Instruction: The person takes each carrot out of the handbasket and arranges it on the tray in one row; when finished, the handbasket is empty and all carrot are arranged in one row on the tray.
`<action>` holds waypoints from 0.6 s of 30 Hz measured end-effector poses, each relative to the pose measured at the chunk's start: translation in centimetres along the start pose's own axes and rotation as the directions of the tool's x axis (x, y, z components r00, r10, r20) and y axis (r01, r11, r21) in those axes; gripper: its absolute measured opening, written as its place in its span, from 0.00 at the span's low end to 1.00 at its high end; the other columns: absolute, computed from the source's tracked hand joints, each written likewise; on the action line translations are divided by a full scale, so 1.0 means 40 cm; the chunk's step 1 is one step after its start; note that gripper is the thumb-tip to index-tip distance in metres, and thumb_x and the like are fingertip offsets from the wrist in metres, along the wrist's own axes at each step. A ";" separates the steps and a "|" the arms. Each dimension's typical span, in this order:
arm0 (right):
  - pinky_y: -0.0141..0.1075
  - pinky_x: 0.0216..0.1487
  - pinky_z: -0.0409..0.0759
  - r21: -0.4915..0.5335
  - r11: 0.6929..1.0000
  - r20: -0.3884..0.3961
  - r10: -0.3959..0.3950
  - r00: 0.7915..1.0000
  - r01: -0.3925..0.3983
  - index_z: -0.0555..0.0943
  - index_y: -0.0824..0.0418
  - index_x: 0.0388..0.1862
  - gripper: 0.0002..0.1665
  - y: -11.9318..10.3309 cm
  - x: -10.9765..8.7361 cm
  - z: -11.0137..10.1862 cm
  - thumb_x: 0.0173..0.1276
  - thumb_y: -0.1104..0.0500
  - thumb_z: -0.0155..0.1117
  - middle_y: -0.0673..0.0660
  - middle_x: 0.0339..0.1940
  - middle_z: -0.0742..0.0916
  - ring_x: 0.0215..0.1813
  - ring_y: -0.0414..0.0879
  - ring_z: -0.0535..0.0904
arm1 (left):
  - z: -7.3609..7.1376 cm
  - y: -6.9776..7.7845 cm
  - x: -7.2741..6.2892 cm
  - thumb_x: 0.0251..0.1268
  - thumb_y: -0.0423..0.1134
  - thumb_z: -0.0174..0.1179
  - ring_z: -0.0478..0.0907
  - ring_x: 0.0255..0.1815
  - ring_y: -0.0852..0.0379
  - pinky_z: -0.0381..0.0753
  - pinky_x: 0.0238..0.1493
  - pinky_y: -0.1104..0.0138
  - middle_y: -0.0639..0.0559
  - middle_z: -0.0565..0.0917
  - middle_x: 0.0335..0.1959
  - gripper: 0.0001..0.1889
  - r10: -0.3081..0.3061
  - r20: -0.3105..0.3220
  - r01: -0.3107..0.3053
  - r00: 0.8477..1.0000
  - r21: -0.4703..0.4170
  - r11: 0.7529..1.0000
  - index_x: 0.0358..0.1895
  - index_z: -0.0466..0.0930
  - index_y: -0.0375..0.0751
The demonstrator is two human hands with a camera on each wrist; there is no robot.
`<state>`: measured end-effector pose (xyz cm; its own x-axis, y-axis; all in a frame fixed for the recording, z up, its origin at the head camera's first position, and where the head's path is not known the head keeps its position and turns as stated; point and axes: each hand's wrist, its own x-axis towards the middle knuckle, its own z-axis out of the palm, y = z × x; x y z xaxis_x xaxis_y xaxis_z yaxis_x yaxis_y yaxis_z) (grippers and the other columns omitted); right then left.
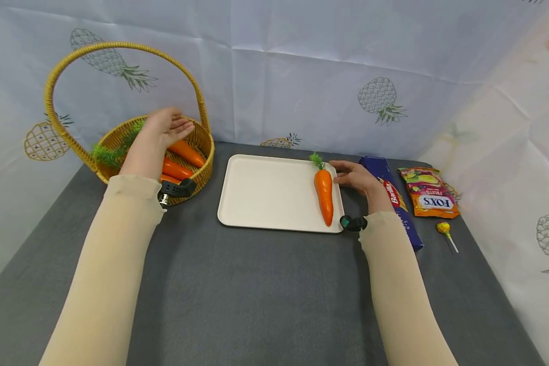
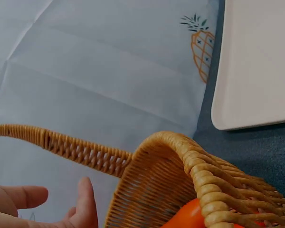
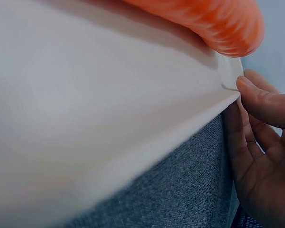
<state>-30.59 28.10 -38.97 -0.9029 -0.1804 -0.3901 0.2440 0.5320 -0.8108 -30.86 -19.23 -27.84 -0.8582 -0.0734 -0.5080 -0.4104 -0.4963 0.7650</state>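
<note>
Over the wicker basket (image 1: 205, 175) at the left is my left hand (image 1: 164, 127), its fingers loosely extended and nothing held. Several orange carrots (image 1: 186, 152) with green tops lie in the basket, partly hidden by my hand and wrist. In the left wrist view, the fingers (image 2: 87, 204) are beside the basket handle (image 2: 90, 154). My right hand (image 1: 358, 179) grips the far right corner of the white tray (image 1: 270, 193). The right wrist view shows the thumb (image 3: 261, 99) on the rim and fingers outside it. One carrot (image 1: 324, 195) lies on the tray's right side.
Right of the tray lies a blue Barilla box (image 1: 404, 223), partly behind my right forearm. Farther right are a Fox's candy bag (image 1: 430, 193) and a lollipop (image 1: 445, 229). A pineapple-print cloth (image 1: 302, 91) hangs behind the grey table (image 1: 256, 295).
</note>
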 end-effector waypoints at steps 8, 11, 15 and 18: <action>0.50 0.78 0.66 -0.011 1.000 -0.013 -0.002 1.000 0.002 0.61 0.53 0.78 0.37 0.003 0.000 -0.001 0.73 0.65 0.58 0.61 0.77 0.67 0.73 0.57 0.66 | -0.006 -0.003 0.016 0.78 0.40 0.44 0.61 0.78 0.59 0.70 0.72 0.74 0.57 0.56 0.79 0.30 0.028 -0.116 -0.021 0.993 0.065 0.998 0.78 0.49 0.62; 0.50 0.78 0.66 -0.004 1.000 -0.009 -0.004 1.000 0.004 0.62 0.53 0.78 0.37 0.003 0.000 -0.002 0.72 0.67 0.57 0.61 0.77 0.67 0.73 0.57 0.66 | -0.015 0.000 0.022 0.78 0.41 0.45 0.62 0.75 0.61 0.71 0.71 0.75 0.57 0.54 0.79 0.32 0.017 -0.137 -0.003 0.990 0.099 0.995 0.79 0.45 0.64; 0.50 0.78 0.67 0.005 1.000 -0.010 0.000 1.000 0.000 0.62 0.53 0.78 0.37 0.001 -0.001 -0.003 0.72 0.67 0.57 0.61 0.77 0.68 0.73 0.57 0.66 | -0.027 0.007 0.026 0.77 0.44 0.45 0.64 0.72 0.62 0.76 0.63 0.78 0.58 0.52 0.80 0.34 -0.001 -0.156 0.024 0.988 0.145 0.989 0.79 0.40 0.68; 0.50 0.78 0.66 0.006 1.000 -0.012 -0.003 1.000 0.003 0.62 0.53 0.78 0.37 0.000 -0.002 -0.003 0.72 0.67 0.57 0.60 0.77 0.67 0.73 0.57 0.65 | -0.029 0.012 0.029 0.77 0.45 0.45 0.63 0.75 0.62 0.75 0.65 0.78 0.59 0.50 0.81 0.35 -0.007 -0.183 0.042 0.983 0.186 0.982 0.79 0.37 0.67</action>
<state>-30.55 28.21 -38.89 -0.9076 -0.1723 -0.3828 0.2434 0.5269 -0.8143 -31.69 -20.56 -28.54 -0.7843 -0.2274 -0.5772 -0.4959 -0.3292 0.8035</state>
